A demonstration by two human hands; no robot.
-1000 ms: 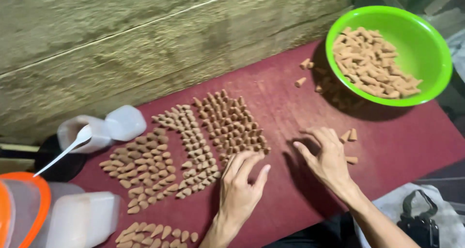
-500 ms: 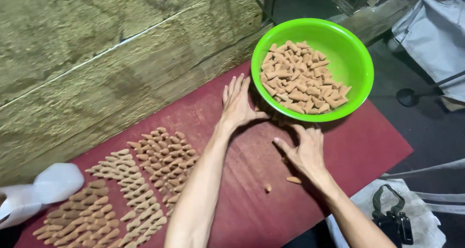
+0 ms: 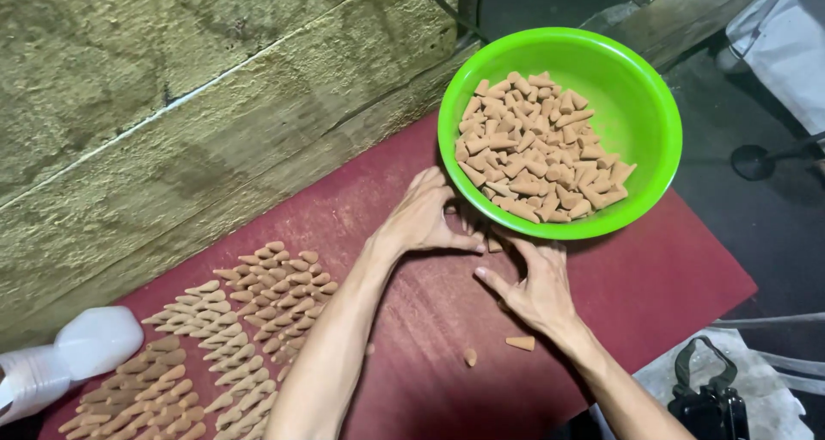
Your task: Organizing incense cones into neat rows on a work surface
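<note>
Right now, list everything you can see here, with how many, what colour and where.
Bowl: one, bright green, far right end of table.
Cones in bowl: a heap, tan, uncounted.
Cones in rows: many, tan, near left of table.
Loose cones: two, tan, near right hand; more under the fingers.
Table: one, dark red.
Plastic bottle: one, white, lying at left edge.
Wall: rough, yellowish, behind table.
Black object: one, floor, lower right.
Left hand: at bowl's near rim.
Right hand: beside it on table.
</note>
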